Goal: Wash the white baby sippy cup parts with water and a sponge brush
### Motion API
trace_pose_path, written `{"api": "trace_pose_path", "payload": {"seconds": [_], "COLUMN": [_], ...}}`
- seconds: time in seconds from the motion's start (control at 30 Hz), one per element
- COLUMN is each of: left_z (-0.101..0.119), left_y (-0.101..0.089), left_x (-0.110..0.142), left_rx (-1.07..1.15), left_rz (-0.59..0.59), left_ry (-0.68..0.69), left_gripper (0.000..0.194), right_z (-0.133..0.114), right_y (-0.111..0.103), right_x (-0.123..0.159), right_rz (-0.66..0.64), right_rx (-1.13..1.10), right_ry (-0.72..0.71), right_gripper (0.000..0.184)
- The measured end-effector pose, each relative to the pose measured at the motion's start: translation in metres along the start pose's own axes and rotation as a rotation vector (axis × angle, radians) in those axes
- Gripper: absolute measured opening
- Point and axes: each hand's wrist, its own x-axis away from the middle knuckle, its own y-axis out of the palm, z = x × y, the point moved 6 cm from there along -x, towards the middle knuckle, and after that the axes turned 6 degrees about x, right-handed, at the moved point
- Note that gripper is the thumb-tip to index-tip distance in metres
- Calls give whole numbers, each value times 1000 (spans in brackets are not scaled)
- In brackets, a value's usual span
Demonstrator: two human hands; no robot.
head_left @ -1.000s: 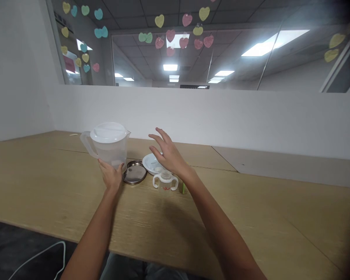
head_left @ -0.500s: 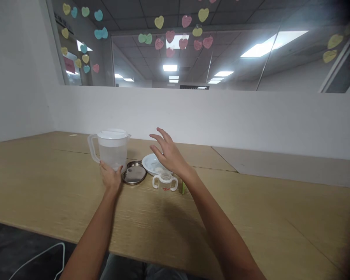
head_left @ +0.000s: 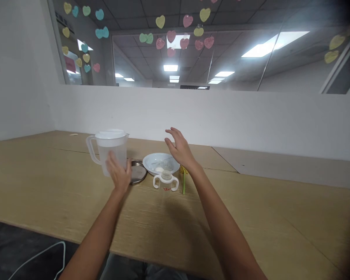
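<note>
1. On the table, to our left, the jug stood upright with its lid on; we judged its setting-down done, or nearly so.
2. Our left hand was in front of the jug's lower part, its blurred fingers extended and the thumb spread apart, not wrapped round it. We could not tell whether they touched; a full release was, as we judged it, all that was left there.
3. Our right hand hung open over the right side of the bowl, gripping nothing.
4. Just right of the jug lay the tray, partly behind our left hand, with the bowl beside it and a white lump inside. The cup stood before the bowl, mouth uncovered, a green stem at its right.
5. Beyond the wood-toned surface we faced a white wall and a window dotted with heart notes, ceiling lights showing in it. Below, at left, we saw a cable.
</note>
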Motion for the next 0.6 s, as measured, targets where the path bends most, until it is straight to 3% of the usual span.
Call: {"api": "trace_pose_path", "payload": {"seconds": [0.07,0.13,0.2,0.27,0.43,0.6], "left_z": [34,61,76,81,78,82], "left_y": [15,32,43,49,51,51], "left_x": [15,35,53,62,69,75], "left_rx": [88,160,220,269,319,316], "left_rz": [-155,-351,-514,-616,-709,-651], "left_ry": [202,356,427,421,418,482], "left_gripper": [64,58,55,53,51,49], "right_z": [30,69,107,130,148,140], "right_y": [10,27,48,61,75,76], "right_x": [2,12,30,45,66,65], "right_rz": [-15,-120,-336,-428,-499,-472], "right_rx": [26,103,239,265,279,271], "right_ry": [68,240,425,478,513,511], "right_gripper": [38,40,42,41,37,31]}}
